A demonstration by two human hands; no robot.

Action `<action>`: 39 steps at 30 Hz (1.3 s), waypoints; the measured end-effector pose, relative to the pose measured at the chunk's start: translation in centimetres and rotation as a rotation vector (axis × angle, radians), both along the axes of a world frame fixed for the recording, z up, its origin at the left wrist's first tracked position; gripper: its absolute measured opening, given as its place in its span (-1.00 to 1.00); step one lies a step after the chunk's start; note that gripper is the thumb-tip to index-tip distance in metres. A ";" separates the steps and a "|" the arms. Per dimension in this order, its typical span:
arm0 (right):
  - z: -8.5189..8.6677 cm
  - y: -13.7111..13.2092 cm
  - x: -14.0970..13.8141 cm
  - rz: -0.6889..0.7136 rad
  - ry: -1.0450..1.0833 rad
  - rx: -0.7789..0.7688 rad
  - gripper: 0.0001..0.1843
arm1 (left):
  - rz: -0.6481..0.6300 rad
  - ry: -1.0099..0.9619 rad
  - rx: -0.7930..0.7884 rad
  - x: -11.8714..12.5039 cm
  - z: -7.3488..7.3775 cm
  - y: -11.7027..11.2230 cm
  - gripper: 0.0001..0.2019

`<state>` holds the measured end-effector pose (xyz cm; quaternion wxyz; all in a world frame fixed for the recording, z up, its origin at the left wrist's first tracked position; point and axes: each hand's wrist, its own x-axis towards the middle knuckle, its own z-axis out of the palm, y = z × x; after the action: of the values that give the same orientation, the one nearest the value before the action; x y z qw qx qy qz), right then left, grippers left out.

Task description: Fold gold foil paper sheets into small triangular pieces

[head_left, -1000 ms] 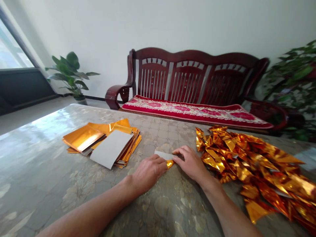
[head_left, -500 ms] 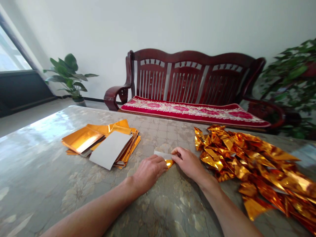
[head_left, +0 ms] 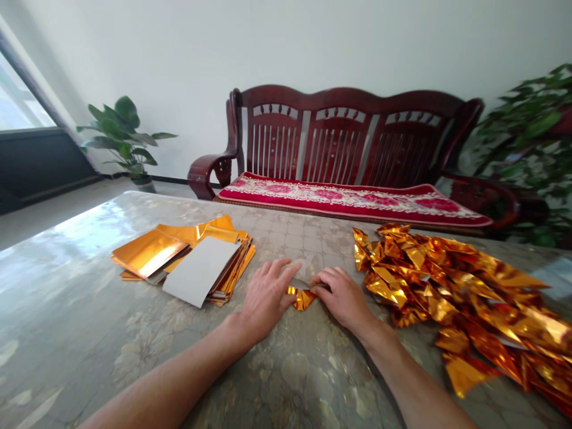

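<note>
Here I have a small gold foil piece (head_left: 304,300) between the two hands, at the table (head_left: 286,375). The right hand (head_left: 343,296) pinches its right end; the left hand (head_left: 266,293) is spread wide, thumb at its left end. Leftward I see a sheet stack (head_left: 201,271), rightward a foil pile (head_left: 447,292), beyond them a wooden bench (head_left: 339,140).

1. Counter (head_left: 80,316): glossy, grey-brown, with a pattern of flowers and lines; light glares off its far left part.
2. Left: a loose stack of sheets (head_left: 201,271), gold and grey, a grey face uppermost.
3. Right: a sprawling heap (head_left: 440,307) of folded gold foil.
4. Between them: one gold piece (head_left: 302,300), partly folded.
</note>
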<state>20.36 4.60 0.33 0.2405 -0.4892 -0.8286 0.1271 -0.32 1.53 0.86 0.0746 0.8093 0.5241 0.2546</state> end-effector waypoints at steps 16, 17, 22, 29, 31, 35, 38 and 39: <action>-0.3 -0.9 0.3 0.066 -0.002 0.182 -0.86 | -0.013 0.116 -0.010 -0.5 0.0 0.3 -0.81; -0.3 -0.9 0.4 0.077 -0.001 0.193 -0.84 | -0.022 0.151 0.008 -0.5 0.0 0.2 -0.79; -0.2 -1.2 0.8 0.129 -0.031 0.241 -0.74 | -0.032 0.291 0.088 -0.5 -0.2 -0.2 -0.76; 0.2 -1.7 1.3 0.168 -0.091 0.225 -0.61 | -0.094 0.396 0.081 -0.6 0.4 -1.3 -0.85; 0.4 -1.9 1.3 0.161 -0.073 0.196 -0.60 | -0.088 0.374 0.063 -0.5 0.6 -1.5 -0.84; 0.7 -2.0 0.8 0.084 -0.058 0.138 -0.77 | -0.032 0.310 0.020 -0.1 0.9 -1.3 -0.73; 0.5 -1.7 0.3 -0.003 -0.060 0.106 -0.78 | 0.026 0.283 -0.025 0.3 1.0 -0.7 -0.74; 0.4 -1.5 0.2 -0.016 -0.060 0.092 -0.83 | 0.046 0.270 -0.041 0.4 1.0 -0.5 -0.78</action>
<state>20.56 3.07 0.76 0.2386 -0.4879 -0.8365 0.0723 0.07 1.00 1.84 0.0141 0.8221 0.5531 0.1342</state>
